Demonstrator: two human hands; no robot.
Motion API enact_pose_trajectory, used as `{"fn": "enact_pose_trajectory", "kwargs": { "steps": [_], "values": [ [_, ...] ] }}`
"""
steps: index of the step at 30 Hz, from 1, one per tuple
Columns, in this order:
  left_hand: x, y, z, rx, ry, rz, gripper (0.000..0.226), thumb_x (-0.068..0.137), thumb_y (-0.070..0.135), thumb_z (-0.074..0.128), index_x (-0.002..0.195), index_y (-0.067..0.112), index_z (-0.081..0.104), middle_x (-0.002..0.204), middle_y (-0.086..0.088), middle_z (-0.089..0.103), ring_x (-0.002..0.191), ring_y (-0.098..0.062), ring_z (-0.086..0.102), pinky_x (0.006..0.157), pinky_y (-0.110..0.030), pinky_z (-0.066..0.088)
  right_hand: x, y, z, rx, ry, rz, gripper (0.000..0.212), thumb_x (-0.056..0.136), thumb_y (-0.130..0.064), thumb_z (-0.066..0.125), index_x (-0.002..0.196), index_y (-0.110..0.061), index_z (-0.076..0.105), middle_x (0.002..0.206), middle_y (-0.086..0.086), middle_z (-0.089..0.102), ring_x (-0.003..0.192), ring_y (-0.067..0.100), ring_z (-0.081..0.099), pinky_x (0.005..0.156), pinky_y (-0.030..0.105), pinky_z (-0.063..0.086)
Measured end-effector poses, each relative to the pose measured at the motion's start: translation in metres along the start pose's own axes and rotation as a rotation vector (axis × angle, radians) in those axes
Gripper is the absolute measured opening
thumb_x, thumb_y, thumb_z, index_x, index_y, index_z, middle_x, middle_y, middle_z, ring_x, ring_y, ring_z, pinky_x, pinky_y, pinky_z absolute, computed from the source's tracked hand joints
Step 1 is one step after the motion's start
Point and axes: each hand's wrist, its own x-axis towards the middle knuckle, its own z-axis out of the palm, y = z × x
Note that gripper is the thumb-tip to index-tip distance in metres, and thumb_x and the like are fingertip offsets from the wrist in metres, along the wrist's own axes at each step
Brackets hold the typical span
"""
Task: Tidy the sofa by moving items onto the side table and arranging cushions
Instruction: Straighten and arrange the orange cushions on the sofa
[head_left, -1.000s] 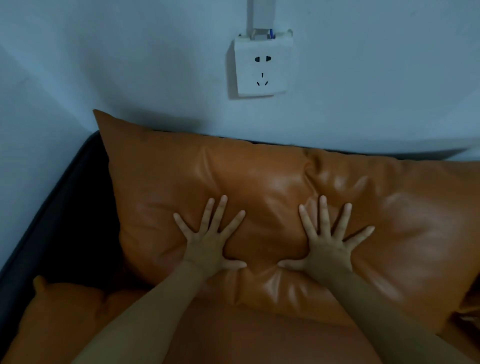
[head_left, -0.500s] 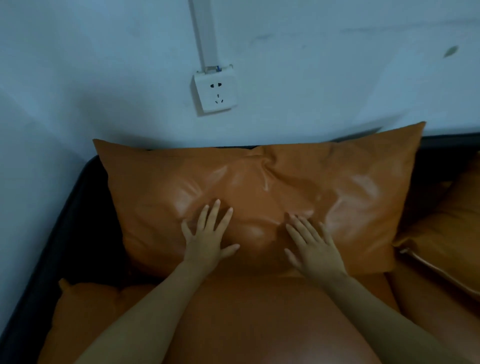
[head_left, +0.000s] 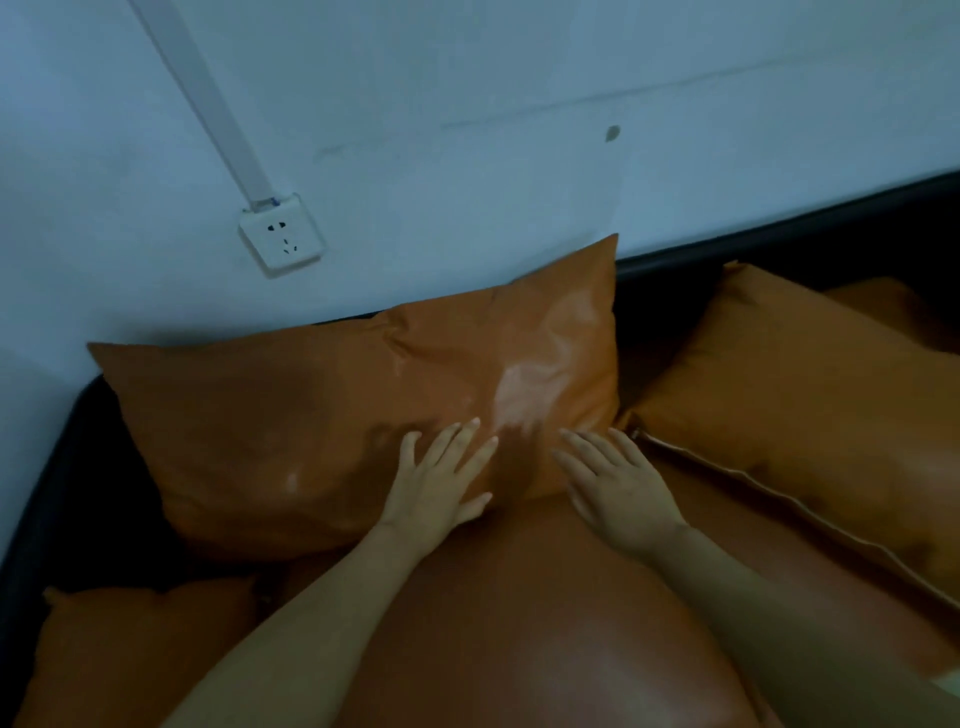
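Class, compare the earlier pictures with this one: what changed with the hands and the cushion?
Both hands slid toward the cushion's lower right; the left hand lies flat there, the right hand is at its edge. Nothing gripped. The cushion stays leaning on the wall.

A home sitting room, by the look of it — a dark-framed sofa (head_left: 49, 483) piled with orange leather-look cushions (head_left: 322, 415) stands against a plain painted wall (head_left: 467, 104) — with a white wall socket (head_left: 280, 241) fed by surface trunking (head_left: 202, 104).
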Motion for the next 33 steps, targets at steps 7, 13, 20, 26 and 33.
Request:
{"fn": "enact_pose_trajectory", "kwargs": {
  "steps": [7,13,20,26,33],
  "values": [
    [0.035,0.135,-0.031,0.019,0.057,0.178,0.069,0.074,0.054,0.071,0.133,0.023,0.054,0.138,-0.005,0.053,0.121,-0.02,0.055,0.093,-0.049,0.046,-0.109,0.099,-0.017,0.028,0.068,0.062,0.044,0.093,-0.034,0.033,0.122,-0.019,0.062,0.133,0.006,0.058,0.121,0.022,0.055,0.104,0.046,0.041],
    [0.077,0.236,-0.047,-0.024,0.1,0.323,0.067,0.075,0.051,0.071,0.134,0.022,0.054,0.135,-0.005,0.056,0.119,-0.019,0.056,0.095,-0.04,0.046,-0.195,0.177,-0.033,0.025,0.068,0.171,0.045,0.092,-0.033,0.034,0.12,-0.015,0.065,0.127,0.008,0.062,0.114,0.024,0.06,0.097,0.045,0.047],
    [0.143,0.303,-0.059,-0.05,0.199,0.484,0.059,0.08,0.046,0.067,0.131,0.02,0.055,0.132,-0.005,0.058,0.117,-0.02,0.057,0.094,-0.039,0.048,-0.252,0.245,-0.045,-0.016,0.031,0.313,0.045,0.095,-0.034,0.031,0.119,-0.016,0.064,0.123,0.007,0.065,0.11,0.024,0.062,0.093,0.042,0.05],
    [0.201,0.342,-0.054,-0.076,0.238,0.539,0.05,0.091,0.049,0.045,0.129,0.018,0.057,0.13,-0.006,0.059,0.115,-0.02,0.057,0.096,-0.039,0.046,-0.269,0.299,-0.056,-0.041,0.006,0.37,0.044,0.091,-0.034,0.034,0.114,-0.017,0.066,0.116,0.006,0.067,0.103,0.024,0.065,0.087,0.04,0.053],
    [0.283,0.361,-0.032,-0.043,0.2,0.527,0.055,0.093,0.049,0.035,0.135,0.017,0.051,0.132,-0.006,0.057,0.117,-0.021,0.055,0.098,-0.04,0.044,-0.242,0.378,-0.059,-0.061,-0.055,0.457,0.045,0.092,-0.036,0.034,0.117,-0.016,0.065,0.118,0.007,0.066,0.103,0.026,0.064,0.087,0.041,0.053]
  ]
}}
